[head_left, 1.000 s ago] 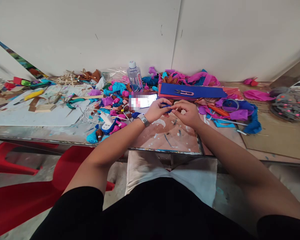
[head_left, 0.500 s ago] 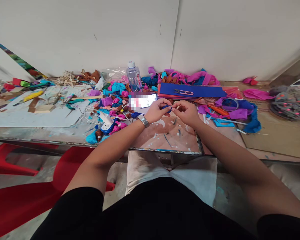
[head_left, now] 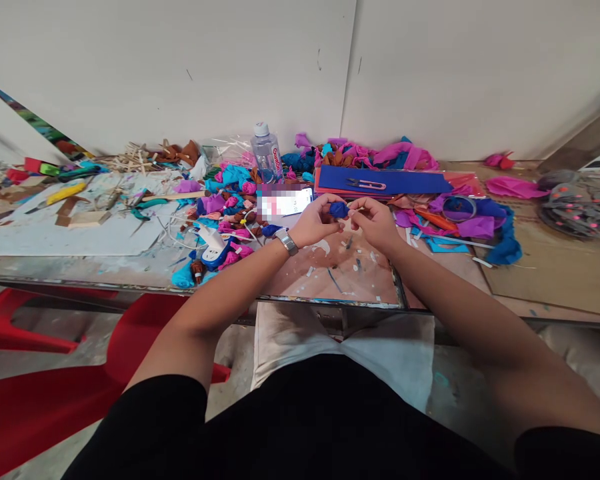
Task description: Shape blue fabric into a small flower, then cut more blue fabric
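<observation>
A small crumpled bundle of dark blue crepe paper is held just above the table, between my two hands. My left hand, with a metal watch on its wrist, has its fingers closed on the bundle's left side. At the other end, my right hand pinches the bundle's edge between thumb and fingertips. Behind my left hand lies a lit phone, partly blurred out. Beyond my right hand, pink-handled thread snips rest on a stack of coloured paper topped by a blue sheet.
A water bottle stands behind the phone. Crepe paper rosettes and a white-and-blue power strip lie to the left. Farther left are a yellow cutter and green-handled pliers. A tape roll sits right among paper scraps. Red chairs stand below.
The blue bundle has turned up and shows more of itself between my fingers. My left thumb has come down off its front.
</observation>
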The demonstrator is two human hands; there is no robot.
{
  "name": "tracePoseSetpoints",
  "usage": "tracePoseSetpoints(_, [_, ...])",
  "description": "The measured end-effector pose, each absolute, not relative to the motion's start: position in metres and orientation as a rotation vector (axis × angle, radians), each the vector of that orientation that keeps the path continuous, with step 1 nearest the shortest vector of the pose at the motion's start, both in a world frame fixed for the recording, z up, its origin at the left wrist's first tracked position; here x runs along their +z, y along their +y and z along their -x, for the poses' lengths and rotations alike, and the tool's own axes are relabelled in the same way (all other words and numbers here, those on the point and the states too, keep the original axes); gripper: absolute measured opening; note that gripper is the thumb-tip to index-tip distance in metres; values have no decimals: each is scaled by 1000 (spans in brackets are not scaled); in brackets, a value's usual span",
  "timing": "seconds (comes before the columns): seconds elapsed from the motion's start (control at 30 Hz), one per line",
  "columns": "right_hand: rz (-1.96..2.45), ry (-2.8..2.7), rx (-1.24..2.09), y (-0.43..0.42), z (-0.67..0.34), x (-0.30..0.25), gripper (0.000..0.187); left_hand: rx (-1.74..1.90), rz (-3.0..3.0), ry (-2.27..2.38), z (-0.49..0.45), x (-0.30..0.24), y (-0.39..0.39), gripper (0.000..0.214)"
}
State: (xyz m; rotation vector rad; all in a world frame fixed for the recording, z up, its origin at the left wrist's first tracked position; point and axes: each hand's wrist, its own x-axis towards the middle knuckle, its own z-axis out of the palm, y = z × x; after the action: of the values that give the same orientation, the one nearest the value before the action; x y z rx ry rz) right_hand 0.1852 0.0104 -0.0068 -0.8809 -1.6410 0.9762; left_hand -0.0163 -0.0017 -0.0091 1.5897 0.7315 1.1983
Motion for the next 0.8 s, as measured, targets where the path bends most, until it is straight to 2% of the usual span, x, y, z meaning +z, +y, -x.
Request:
tracePoseSetpoints(0.23, [801, -1471, 1159, 10, -184, -6, 27, 1249, -1598, 657, 15, -11, 1, 53])
tracePoseSetpoints(0.53, [804, -1367, 1266, 10, -181, -6, 29, 1241, -1629, 648, 15, -16, 2, 61])
tracePoseSetpoints(0.8, [771, -1372, 1332, 10, -181, -7, 26, 1250, -1613, 641, 14, -16, 2, 56])
